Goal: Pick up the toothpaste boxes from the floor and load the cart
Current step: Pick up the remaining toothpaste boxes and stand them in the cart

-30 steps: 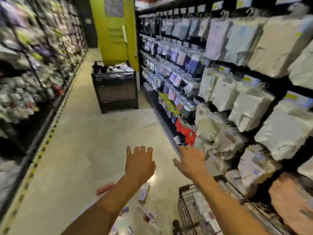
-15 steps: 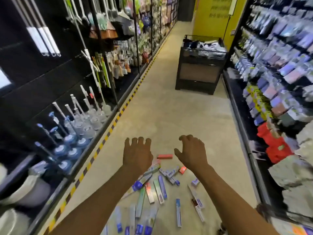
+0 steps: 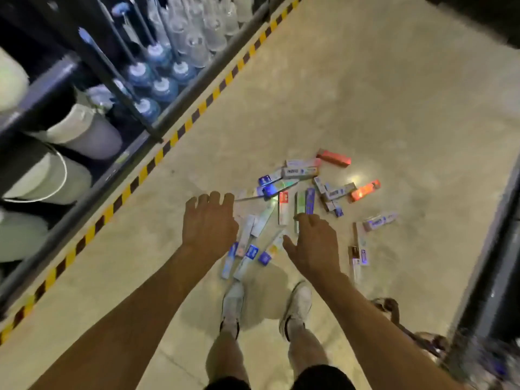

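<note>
Loosely scattered boxes, both grips empty

Toothpaste boxes [image 3: 299,172] lie strewn on the floor [image 3: 365,94] just ahead of white shoes [image 3: 233,305]. Above them the left grip [image 3: 209,220] and right grip [image 3: 312,243] hover palm-down, fingers loosely spread, holding nothing. Striped tape [image 3: 157,157] edges the floor's left side.

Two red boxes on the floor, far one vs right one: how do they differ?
The far red box is a duller pink-red and slopes down to the right, at the pile's far edge. The right red box glows brighter orange and slopes up to the right. Both lie flat on the floor, untouched.
</note>
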Tool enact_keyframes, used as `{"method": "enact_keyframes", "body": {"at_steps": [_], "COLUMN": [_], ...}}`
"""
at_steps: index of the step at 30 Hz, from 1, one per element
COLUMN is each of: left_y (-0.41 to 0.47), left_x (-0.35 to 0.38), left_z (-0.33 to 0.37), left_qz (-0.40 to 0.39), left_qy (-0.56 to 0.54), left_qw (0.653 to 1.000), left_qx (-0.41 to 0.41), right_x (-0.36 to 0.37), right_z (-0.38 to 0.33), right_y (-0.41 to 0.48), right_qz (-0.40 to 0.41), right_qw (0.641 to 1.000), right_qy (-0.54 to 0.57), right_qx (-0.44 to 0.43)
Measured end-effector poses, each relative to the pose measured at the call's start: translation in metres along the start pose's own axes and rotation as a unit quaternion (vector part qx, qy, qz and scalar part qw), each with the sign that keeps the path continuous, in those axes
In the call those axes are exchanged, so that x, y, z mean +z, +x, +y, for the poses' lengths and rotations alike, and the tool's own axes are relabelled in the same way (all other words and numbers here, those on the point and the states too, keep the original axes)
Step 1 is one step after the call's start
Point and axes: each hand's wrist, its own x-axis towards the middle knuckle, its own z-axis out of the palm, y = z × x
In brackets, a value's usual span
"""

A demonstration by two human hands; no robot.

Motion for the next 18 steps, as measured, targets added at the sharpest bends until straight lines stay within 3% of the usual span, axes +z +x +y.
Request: {"method": "enact_keyframes", "body": {"at_steps": [11, 18], "left_y": [-0.005, -0.016], "left_x": [0.375, 0.545], "left_z": [-0.013, -0.020], "left_qz": [-0.066, -0.163], "left_qy": [-0.042, -0.035], "left_qw": [0.997, 0.985], "left_qx": [-0.014, -0.035], "right_x": [0.326, 0.503], "right_z": [0.064, 0.068], "right_y": [0.033, 0.052], "right_qz": [-0.073, -0.117], "right_qw": [0.994, 0.978], "right_qy": [0.054, 0.103], "right_qx": [0.061, 0.136]}}
